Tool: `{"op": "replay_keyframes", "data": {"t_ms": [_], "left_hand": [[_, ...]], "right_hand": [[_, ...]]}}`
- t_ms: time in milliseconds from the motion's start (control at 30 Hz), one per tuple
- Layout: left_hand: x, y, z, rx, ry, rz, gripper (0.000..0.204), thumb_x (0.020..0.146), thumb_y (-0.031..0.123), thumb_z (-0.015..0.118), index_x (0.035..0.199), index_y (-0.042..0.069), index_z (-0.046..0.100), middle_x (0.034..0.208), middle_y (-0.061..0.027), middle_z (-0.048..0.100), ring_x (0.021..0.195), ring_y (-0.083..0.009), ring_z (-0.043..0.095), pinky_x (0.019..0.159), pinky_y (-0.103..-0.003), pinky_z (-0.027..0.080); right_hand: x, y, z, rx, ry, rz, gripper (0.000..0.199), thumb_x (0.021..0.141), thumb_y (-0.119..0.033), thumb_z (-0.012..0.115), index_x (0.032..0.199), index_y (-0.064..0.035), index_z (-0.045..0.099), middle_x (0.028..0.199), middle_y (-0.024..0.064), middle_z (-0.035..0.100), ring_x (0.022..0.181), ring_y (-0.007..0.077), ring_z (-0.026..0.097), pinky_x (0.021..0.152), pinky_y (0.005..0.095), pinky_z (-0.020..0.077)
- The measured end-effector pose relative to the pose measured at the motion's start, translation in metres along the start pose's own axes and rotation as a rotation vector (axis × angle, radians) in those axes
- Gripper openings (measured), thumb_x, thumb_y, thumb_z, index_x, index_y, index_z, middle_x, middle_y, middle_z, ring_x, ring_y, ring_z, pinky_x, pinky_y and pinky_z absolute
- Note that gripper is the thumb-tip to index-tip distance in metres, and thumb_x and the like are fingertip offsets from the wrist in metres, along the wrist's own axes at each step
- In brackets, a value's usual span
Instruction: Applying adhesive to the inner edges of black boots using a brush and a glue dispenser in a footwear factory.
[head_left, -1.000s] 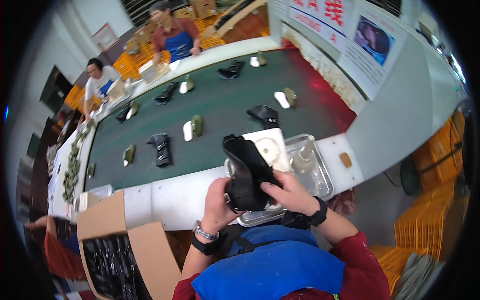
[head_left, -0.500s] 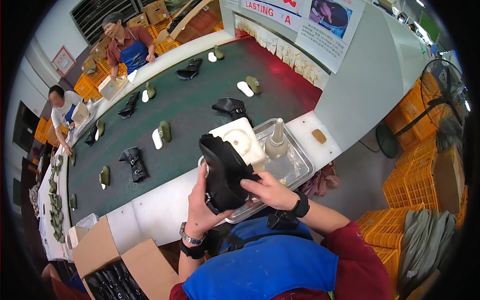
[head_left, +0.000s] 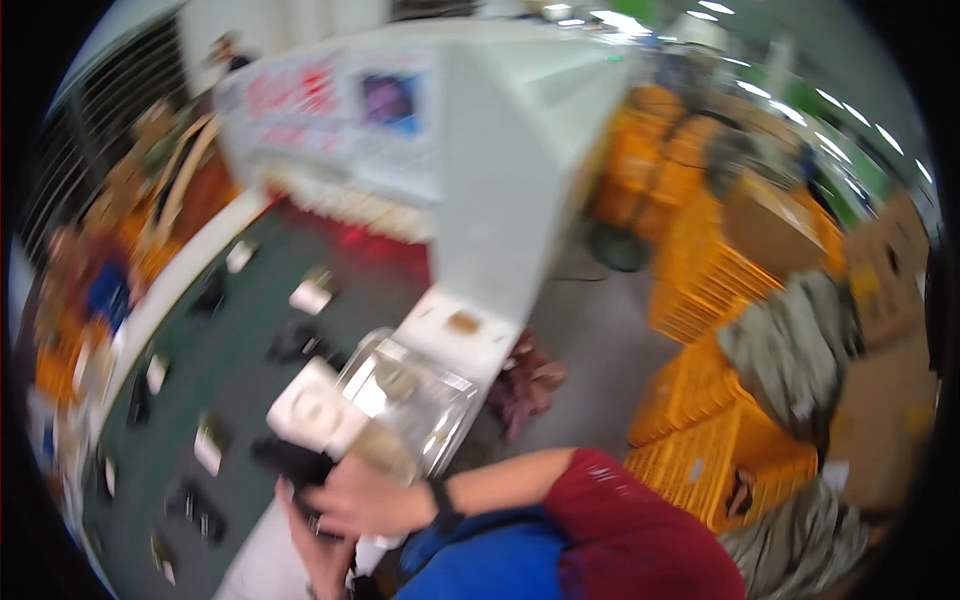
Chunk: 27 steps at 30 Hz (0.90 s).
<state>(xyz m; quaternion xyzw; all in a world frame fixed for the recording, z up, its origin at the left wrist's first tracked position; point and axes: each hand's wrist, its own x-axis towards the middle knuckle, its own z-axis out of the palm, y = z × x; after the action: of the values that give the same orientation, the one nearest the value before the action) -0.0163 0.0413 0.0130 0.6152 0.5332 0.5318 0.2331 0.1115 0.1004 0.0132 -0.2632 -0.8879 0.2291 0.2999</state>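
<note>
The whole picture is smeared by motion. A black boot upper (head_left: 292, 460) is held over the near edge of the work surface. My left hand (head_left: 318, 552) grips its lower end from below. My right hand (head_left: 372, 497) lies across it with bent fingers closed on its near side; the fingertips are blurred. Just beyond the boot upper stands a white block-like container (head_left: 316, 408) with a round mark on top. Beside it is a clear tray (head_left: 455, 425) holding a pale bottle (head_left: 395, 378).
A dark green conveyor belt (head_left: 250, 375) carries several black boot uppers and white-and-green shoe pieces. A large pale machine housing (head_left: 500, 170) stands ahead. Orange crates (head_left: 690, 465) with grey-green cloth (head_left: 790, 345) are stacked at right. Another person (head_left: 105, 280) is across the belt.
The view has swung right, bringing more crates into sight. The boot upper stays in my hands, tipped lower, and my right hand has moved across it.
</note>
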Motion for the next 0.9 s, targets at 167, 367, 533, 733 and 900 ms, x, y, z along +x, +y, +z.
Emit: {"op": "replay_keyframes", "data": {"t_ms": [167, 367, 533, 733, 900], "left_hand": [[0.007, -0.026, 0.005, -0.19, -0.227, 0.05, 0.086, 0.061, 0.01, 0.074, 0.134, 0.0, 0.03, 0.112, -0.014, 0.053, 0.1, -0.026, 0.053, 0.091, -0.035, 0.042], [0.014, -0.015, 0.003, -0.011, -0.226, 0.034, 0.075, 0.068, 0.006, 0.072, 0.131, -0.002, 0.032, 0.113, -0.0167, 0.052, 0.099, -0.0249, 0.053, 0.089, -0.034, 0.042], [0.015, -0.034, -0.022, 0.05, -0.096, -0.041, 0.076, 0.064, 0.001, 0.075, 0.129, -0.004, 0.037, 0.108, -0.017, 0.056, 0.089, -0.0214, 0.056, 0.081, -0.03, 0.047], [0.001, -0.087, -0.085, -0.439, -0.159, -0.349, 0.068, 0.065, 0.02, 0.072, 0.123, -0.001, 0.045, 0.108, -0.0119, 0.057, 0.098, -0.021, 0.056, 0.087, -0.035, 0.045], [-0.002, -0.097, -0.08, -0.719, -0.172, -0.336, 0.082, 0.058, 0.032, 0.078, 0.124, -0.001, 0.042, 0.113, -0.0127, 0.054, 0.106, -0.0248, 0.052, 0.095, -0.036, 0.04]], "right_hand": [[-0.002, -0.002, 0.019, 0.106, 0.323, -0.055, 0.037, 0.079, -0.022, 0.055, 0.11, -0.0026, 0.055, 0.073, 0.0094, 0.057, 0.07, 0.025, 0.053, 0.068, 0.0344, 0.0345], [-0.01, 0.001, 0.004, 0.265, 0.325, -0.021, 0.04, 0.078, -0.018, 0.053, 0.112, 0.0045, 0.053, 0.079, 0.0132, 0.06, 0.074, 0.0292, 0.053, 0.072, 0.0365, 0.0394], [-0.013, 0.011, -0.013, 0.449, 0.452, -0.052, 0.028, 0.078, -0.016, 0.058, 0.102, -0.0017, 0.059, 0.071, 0.0101, 0.052, 0.069, 0.0247, 0.052, 0.067, 0.034, 0.0434], [-0.079, 0.133, -0.019, 0.399, 0.272, 0.524, 0.023, 0.081, -0.021, 0.062, 0.097, -0.0052, 0.064, 0.08, 0.0097, 0.065, 0.072, 0.0169, 0.062, 0.065, 0.0292, 0.0501], [-0.092, 0.156, 0.002, 0.091, -0.086, 0.521, 0.038, 0.072, -0.029, 0.069, 0.099, -0.003, 0.064, 0.08, 0.0134, 0.064, 0.074, 0.0252, 0.061, 0.067, 0.0339, 0.0479]]}}
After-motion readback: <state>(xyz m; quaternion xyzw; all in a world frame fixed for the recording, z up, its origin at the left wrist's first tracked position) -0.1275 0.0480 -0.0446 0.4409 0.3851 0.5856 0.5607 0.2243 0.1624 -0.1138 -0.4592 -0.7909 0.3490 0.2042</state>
